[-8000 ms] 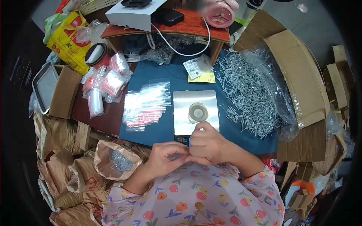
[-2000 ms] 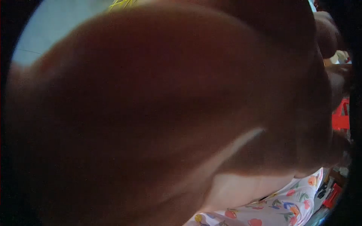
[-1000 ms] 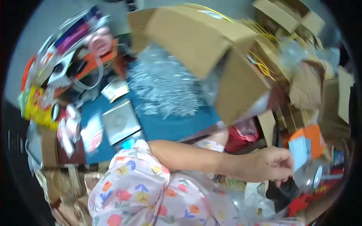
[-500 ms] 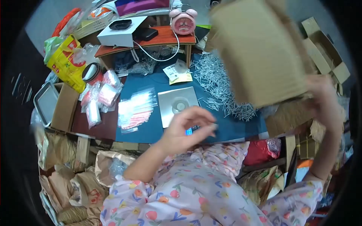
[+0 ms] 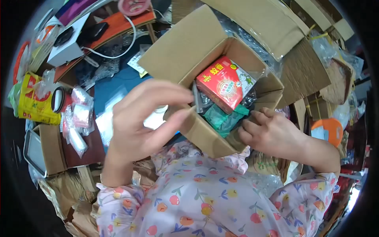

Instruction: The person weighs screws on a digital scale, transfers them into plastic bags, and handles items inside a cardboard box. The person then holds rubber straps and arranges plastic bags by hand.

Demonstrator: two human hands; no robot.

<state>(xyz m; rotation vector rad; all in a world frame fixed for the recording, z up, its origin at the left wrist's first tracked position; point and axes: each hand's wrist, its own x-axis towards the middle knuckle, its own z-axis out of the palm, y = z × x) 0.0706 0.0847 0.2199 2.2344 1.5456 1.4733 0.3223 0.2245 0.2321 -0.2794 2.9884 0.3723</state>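
Observation:
An open cardboard box (image 5: 209,138) is tilted toward me above my lap, its flaps spread. Inside lies a red carton (image 5: 223,83) with Chinese lettering, and below it a crumpled green plastic packet (image 5: 226,119). Dark items in clear wrap partly show around them. My right hand (image 5: 272,132) has its fingers curled over the near right rim of the box. At the left rim is my left hand (image 5: 148,114), slightly blurred, thumb and fingers apart with nothing between them. Whether its fingertips touch the rim I cannot tell.
Clear plastic bags (image 5: 110,122) lie on the blue mat, partly behind my left hand. A wooden stand (image 5: 114,33) holds a pink clock (image 5: 134,4) and a white box (image 5: 69,41). Wrapped packs (image 5: 81,114) sit at left. More cardboard (image 5: 304,67) crowds the right.
The cardboard box has come down from the upper right to in front of me, and its open inside now shows. My left hand has moved left and up to its rim. The view has turned right.

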